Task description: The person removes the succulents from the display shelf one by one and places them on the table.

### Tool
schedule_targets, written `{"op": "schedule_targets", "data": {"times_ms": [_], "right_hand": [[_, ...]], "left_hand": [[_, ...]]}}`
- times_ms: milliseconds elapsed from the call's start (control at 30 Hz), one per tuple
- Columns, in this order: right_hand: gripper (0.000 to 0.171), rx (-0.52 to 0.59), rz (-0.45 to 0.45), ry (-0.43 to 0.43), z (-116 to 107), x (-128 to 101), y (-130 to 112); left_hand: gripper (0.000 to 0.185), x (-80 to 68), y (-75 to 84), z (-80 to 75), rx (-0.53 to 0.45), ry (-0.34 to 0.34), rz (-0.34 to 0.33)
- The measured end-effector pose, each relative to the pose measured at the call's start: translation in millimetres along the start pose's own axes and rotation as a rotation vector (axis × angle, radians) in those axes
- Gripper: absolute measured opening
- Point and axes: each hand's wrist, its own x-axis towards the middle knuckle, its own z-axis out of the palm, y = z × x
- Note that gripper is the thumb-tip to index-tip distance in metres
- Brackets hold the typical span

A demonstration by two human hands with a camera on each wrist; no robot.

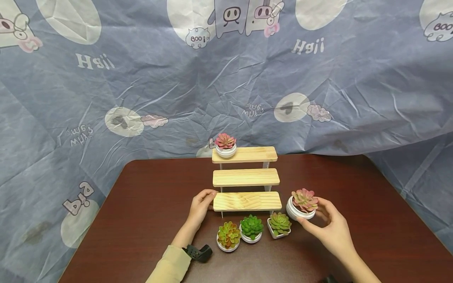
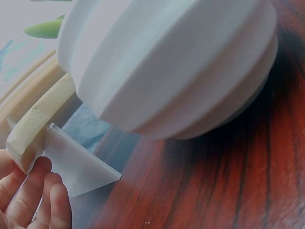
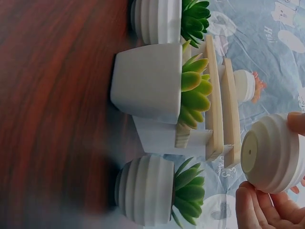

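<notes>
My right hand (image 1: 330, 228) cups the pink succulent pot (image 1: 302, 205) just off the right end of the stepped shelf's (image 1: 246, 201) lowest plank; my left hand (image 1: 201, 204) grips its left end.

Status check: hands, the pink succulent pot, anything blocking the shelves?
Right hand holds pink succulent pot, lifted. Left hand steadies bottom shelf. Lower shelves bare.

— How was the light in the head view?
— Even and soft, with weak shadows on the table (image 1: 148, 196); the edges bent outward.
— And the wrist views?
— Dimmer and bluish. The left one was blurred close up; the right one was soft.
</notes>
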Motion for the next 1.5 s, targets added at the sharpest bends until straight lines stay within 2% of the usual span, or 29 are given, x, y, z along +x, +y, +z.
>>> {"op": "schedule_targets", "data": {"times_ms": [167, 233, 367, 467, 700, 900, 1133, 1500], "right_hand": [[0.061, 0.005, 0.003, 0.008, -1.3, -4.6, 3.4], [0.061, 0.005, 0.006, 0.010, -2.2, -6.9, 4.9], [0.063, -0.009, 0.018, 0.006, -3.6, -12.1, 8.2], [0.064, -0.026, 0.028, -0.004, -4.6, -16.3, 10.4], [0.064, -0.046, 0.045, -0.012, -4.6, -23.9, 15.1], [0.064, -0.024, 0.029, -0.008, -4.0, -28.6, 19.0], [0.065, -0.027, 0.082, -0.031, -6.1, -35.4, 26.2], [0.064, -0.017, 0.111, -0.050, -6.5, -43.3, 34.2]], "left_hand": [[0.028, 0.8, -1.0, 0.0, -0.005, 0.004, -0.002], [0.030, 4.4, -10.2, -0.7, -0.009, 0.014, 0.004], [0.028, 4.7, -9.5, -0.6, -0.018, 0.012, -0.013], [0.025, 3.6, -5.5, -0.7, -0.033, 0.001, -0.027], [0.022, -5.7, 19.0, 2.4, -0.013, -0.003, 0.001], [0.023, -6.7, 21.1, 3.3, -0.002, -0.001, -0.007], [0.023, -6.7, 22.0, 2.8, -0.006, -0.011, -0.005], [0.024, -7.0, 21.2, 2.4, -0.006, -0.016, -0.015]]}}
